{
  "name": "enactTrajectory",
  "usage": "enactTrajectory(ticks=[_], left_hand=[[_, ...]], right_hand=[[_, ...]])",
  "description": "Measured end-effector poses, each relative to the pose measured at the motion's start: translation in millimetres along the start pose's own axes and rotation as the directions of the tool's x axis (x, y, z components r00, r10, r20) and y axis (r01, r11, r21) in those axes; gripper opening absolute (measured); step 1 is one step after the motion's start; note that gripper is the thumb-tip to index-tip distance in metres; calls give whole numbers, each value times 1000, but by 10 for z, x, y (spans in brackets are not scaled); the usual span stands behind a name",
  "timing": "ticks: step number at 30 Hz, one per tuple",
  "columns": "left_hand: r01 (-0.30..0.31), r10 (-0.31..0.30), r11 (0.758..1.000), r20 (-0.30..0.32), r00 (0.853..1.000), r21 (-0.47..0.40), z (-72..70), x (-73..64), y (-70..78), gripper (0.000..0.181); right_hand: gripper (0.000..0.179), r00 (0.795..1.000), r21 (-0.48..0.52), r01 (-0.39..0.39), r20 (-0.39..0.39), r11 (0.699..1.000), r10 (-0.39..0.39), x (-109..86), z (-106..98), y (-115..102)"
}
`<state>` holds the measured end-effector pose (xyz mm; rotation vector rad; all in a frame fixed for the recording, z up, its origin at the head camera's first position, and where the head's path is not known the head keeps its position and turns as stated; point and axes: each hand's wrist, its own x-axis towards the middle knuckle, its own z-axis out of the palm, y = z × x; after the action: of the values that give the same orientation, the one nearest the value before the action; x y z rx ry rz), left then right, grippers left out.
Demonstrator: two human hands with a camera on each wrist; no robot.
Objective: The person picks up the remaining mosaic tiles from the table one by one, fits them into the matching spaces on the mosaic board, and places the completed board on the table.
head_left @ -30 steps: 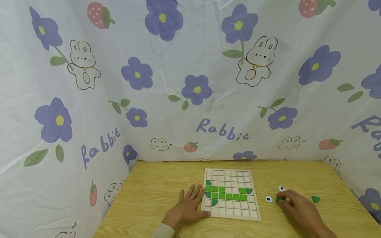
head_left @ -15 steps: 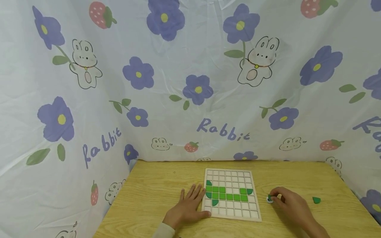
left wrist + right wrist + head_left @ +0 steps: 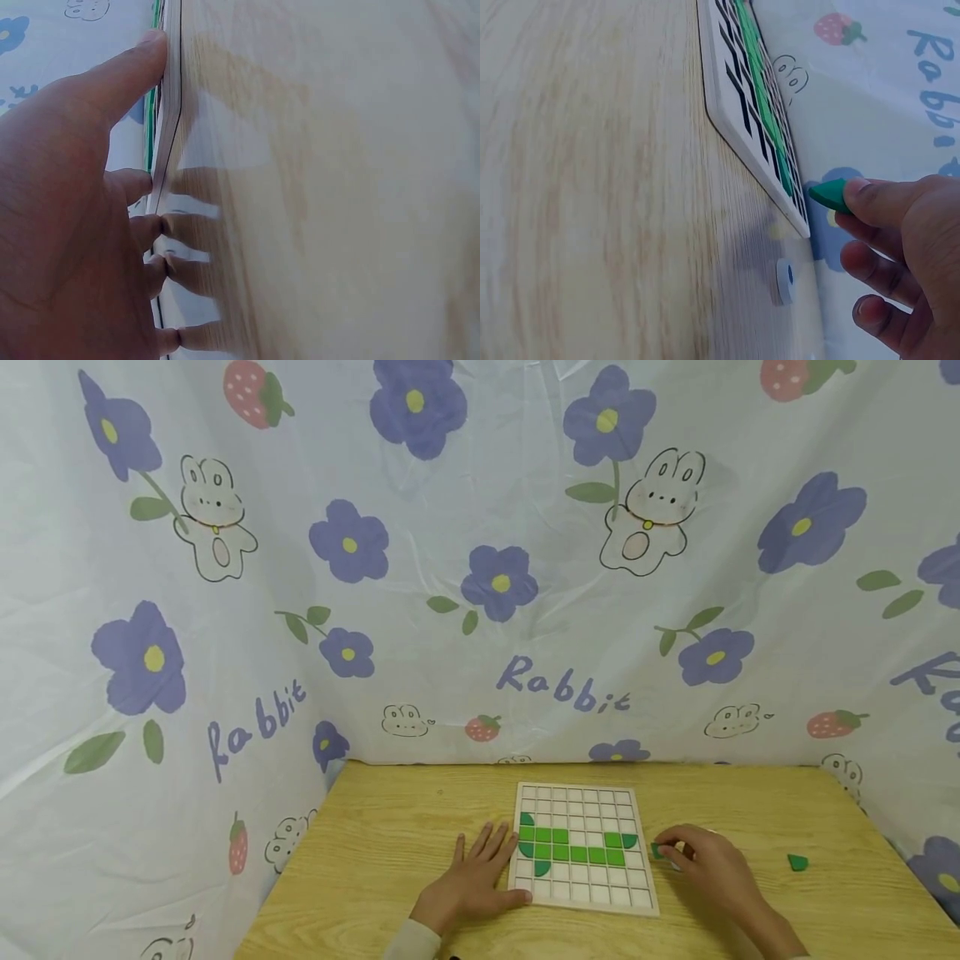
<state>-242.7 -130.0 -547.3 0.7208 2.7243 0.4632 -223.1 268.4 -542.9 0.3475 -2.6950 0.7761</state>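
My right hand (image 3: 708, 864) pinches a dark green tile (image 3: 657, 851) between thumb and index finger, just off the board's right edge. In the right wrist view the tile (image 3: 829, 193) shows a curved side and sits above the table. Spread fingers of my left hand (image 3: 471, 883) lie along the left edge of the wooden grid board (image 3: 577, 900), thumb at its lower left corner. Bright green square tiles (image 3: 578, 854) form two rows in the grid, with several dark green rounded tiles (image 3: 542, 868) around them.
One dark green tile (image 3: 798, 862) lies on the wooden table (image 3: 405, 810) to the right. A white disc (image 3: 784, 281) with a dark centre rests near the board, mostly hidden by my right hand in the head view. A printed curtain (image 3: 420, 635) stands behind the table.
My right hand has carried the dark green tile left, over the white eye discs, to beside the board's right edge. My left hand and the tiles in the grid have stayed put.
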Motion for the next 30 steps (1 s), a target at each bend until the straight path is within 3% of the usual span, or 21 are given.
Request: enactTrajectory(ticks=[5,13,26,30], left_hand=[[0,0,1000,-2,1000,-2,2,-1,2,98],[-3,3,1000,3,1000,-8,3,1,2,98],[-7,7,1000,-6,1000,-6,-1,-12,6,98],[-10,10,1000,-6,1000,-5,1,-17,3,98]], right_hand=[[11,998,21,-52,41,998,51,58,39,-34],[10,987,164,-130,112,978,113,125,95,-53],[10,967,184,-219,174,958,187,158,271,-102],[8,970,160,-192,179,968,163,154,313,-144]])
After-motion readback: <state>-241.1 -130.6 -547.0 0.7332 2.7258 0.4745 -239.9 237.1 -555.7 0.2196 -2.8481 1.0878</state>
